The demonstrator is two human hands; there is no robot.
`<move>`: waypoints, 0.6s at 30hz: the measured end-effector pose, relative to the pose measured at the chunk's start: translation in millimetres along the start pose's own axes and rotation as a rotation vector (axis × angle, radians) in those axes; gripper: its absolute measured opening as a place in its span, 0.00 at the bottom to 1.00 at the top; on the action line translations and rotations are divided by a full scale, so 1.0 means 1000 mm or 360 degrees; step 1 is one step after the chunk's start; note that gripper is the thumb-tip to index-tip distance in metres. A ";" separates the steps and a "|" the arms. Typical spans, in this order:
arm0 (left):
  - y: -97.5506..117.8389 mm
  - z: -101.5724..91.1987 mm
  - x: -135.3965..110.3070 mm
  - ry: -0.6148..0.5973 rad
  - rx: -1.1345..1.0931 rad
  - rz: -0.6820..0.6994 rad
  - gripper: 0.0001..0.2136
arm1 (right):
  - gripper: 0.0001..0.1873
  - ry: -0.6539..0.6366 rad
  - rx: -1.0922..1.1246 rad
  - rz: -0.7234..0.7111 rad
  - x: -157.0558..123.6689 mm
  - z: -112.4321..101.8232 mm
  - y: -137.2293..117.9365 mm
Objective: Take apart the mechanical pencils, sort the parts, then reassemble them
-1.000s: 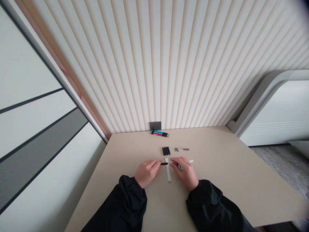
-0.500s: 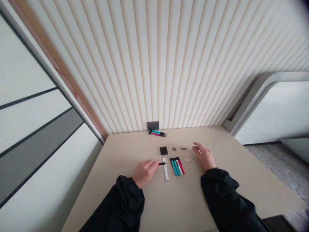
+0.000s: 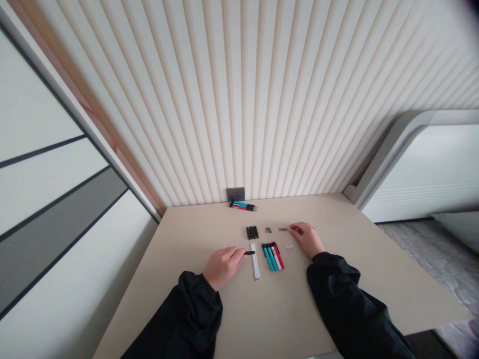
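Observation:
My left hand (image 3: 223,267) is closed in a pinch on a short black pen grip (image 3: 250,253), which points right over the white pen refills (image 3: 255,264). My right hand (image 3: 307,238) has its thumb and fingers drawn together at the right end of a row of small metal pieces (image 3: 283,229); what lies between the fingertips is too small to make out. Between the hands are several pen barrels (image 3: 273,258) in blue, white and red with black clips. Behind them lie a row of black pen grips (image 3: 252,232) and a little group of metal parts (image 3: 268,230). Small clear pieces (image 3: 289,247) rest right of the barrels.
At the back of the beige table (image 3: 179,234), whole pens (image 3: 243,205) lie in a bundle below a dark wall socket (image 3: 235,194). A ribbed wall panel (image 3: 224,99) rises behind. A white headboard (image 3: 430,169) stands at right, a cabinet (image 3: 75,239) at left.
My right hand has moved left to the row of small metal pieces, and its fingers have come together. My left hand stays put with the black pen grip.

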State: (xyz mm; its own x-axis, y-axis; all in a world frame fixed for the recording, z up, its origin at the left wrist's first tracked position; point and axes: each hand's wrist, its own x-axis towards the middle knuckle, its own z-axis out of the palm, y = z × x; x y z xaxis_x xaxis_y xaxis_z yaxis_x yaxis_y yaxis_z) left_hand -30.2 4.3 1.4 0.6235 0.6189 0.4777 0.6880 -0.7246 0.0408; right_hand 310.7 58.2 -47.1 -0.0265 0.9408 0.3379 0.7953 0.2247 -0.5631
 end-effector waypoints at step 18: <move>-0.001 0.003 0.000 0.0022 -0.0011 0.0013 0.09 | 0.16 0.0158 0.0151 0.0028 -0.003 -0.009 -0.013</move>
State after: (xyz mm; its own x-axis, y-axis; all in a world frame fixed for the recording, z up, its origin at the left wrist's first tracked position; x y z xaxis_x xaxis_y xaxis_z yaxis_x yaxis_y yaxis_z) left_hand -29.4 5.7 -1.6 0.6240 0.6085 0.4903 0.6802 -0.7318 0.0427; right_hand 306.1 50.2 -33.7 0.0507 0.9160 0.3979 0.7342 0.2359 -0.6366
